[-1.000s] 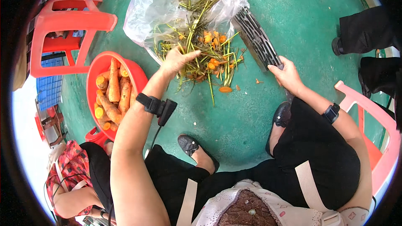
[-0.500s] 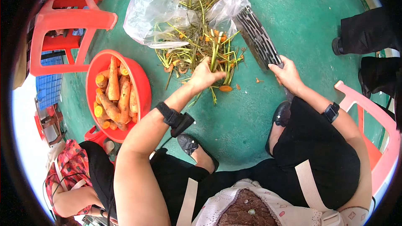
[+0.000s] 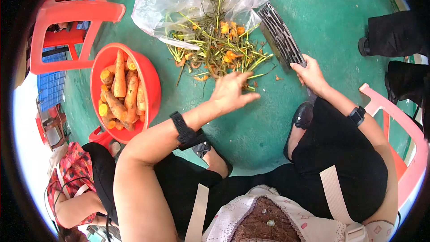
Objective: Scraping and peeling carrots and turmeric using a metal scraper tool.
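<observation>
My left hand [image 3: 233, 92] is over the near edge of a heap of carrot tops [image 3: 210, 56], fingers spread and thumb out. No stem shows in its grasp; whether its fingertips touch the heap I cannot tell. In my right hand [image 3: 310, 75] is a broad knife [image 3: 282, 33], its wide blade streaked black and grey and slanting away to the upper left. Orange carrot ends [image 3: 230, 57] lie among the green stems. A clear plastic bag [image 3: 163, 6] lies open behind the heap, with more greens inside it.
At the left, a red basin [image 3: 154, 83] holds several trimmed carrots [image 3: 118, 78]. Behind it stands a red plastic stool [image 3: 80, 11]; a pink chair [image 3: 403, 112] is at the right. A person in a patterned red top [image 3: 74, 166] is at lower left. Someone's dark-trousered legs [image 3: 396, 33] are at right.
My left hand has let go of the bunch of stems and opened out, moving slightly nearer to me. Carrot ends now show where the bunch was. The knife remains in my right hand.
</observation>
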### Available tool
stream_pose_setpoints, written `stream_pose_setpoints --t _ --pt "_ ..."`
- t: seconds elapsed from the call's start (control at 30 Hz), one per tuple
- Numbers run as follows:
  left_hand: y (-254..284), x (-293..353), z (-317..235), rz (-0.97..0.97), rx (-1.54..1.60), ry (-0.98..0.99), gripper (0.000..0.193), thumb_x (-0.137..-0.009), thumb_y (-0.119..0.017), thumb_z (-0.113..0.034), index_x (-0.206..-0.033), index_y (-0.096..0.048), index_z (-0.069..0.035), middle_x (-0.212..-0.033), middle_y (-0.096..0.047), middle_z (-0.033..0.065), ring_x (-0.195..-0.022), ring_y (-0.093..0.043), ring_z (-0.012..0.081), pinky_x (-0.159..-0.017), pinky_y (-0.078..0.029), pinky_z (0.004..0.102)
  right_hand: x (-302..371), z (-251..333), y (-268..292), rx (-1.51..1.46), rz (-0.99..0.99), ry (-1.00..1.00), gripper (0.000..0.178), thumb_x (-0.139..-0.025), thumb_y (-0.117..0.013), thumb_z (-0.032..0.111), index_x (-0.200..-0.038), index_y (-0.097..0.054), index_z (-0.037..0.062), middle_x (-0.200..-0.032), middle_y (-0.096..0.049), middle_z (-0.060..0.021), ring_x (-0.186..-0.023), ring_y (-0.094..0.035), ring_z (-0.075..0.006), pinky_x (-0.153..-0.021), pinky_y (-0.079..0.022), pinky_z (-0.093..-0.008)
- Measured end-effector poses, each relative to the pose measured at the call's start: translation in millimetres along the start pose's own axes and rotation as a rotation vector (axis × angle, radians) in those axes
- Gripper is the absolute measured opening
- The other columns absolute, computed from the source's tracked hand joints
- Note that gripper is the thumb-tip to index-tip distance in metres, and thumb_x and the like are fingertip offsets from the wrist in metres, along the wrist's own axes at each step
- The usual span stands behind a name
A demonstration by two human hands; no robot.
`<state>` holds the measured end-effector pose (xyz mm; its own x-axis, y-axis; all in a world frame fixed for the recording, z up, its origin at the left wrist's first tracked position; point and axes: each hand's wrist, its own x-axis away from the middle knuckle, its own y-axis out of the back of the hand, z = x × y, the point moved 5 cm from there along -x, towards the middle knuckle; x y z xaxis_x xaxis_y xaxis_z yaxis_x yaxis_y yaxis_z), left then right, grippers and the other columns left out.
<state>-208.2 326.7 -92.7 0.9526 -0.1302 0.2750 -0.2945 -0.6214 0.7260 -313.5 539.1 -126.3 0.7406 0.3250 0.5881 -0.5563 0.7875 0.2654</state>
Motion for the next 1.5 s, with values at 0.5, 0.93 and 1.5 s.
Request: stream_pose_setpoints --t 0.5,0.93,1.5 --pt "22 -31 132 -0.102 0.279 0.51 0.027 -0.077 -0.062 -0.024 -0.092 -0.062 -0.003 -0.075 -0.063 0.0072 -0.066 -0.058 0.0163 -0.065 -0.045 0.0295 9 13 -3 0.166 0.002 0.302 0.021 -0.078 -0.062 0.019 -0.082 -0.055 -0.0012 -0.066 -0.053 0.001 -0.06 -0.043 -0.0042 -0.053 -0.038 -0.0239" --pt "81 -27 110 0.151 0.749 0.617 0.015 -0.084 -0.056 -0.015 -0.079 -0.061 -0.001 -0.07 -0.063 0.0045 -0.053 -0.057 0.0083 -0.044 -0.044 0.0193 24 23 -35 0.681 0.465 0.201 0.024 -0.08 -0.055 0.024 -0.087 -0.054 0.0015 -0.069 -0.059 -0.0198 -0.07 -0.057 -0.0374 -0.061 -0.043 -0.0443" --pt "198 -80 74 -0.104 0.46 0.418 0.02 -0.086 -0.054 -0.02 -0.096 -0.06 -0.004 -0.082 -0.063 0.0028 -0.07 -0.059 0.0097 -0.064 -0.047 0.0215 25 20 -38 0.719 0.496 0.169 0.03 -0.078 -0.055 0.024 -0.099 -0.058 0.0023 -0.074 -0.059 -0.0217 -0.074 -0.059 -0.036 -0.068 -0.046 -0.0435"
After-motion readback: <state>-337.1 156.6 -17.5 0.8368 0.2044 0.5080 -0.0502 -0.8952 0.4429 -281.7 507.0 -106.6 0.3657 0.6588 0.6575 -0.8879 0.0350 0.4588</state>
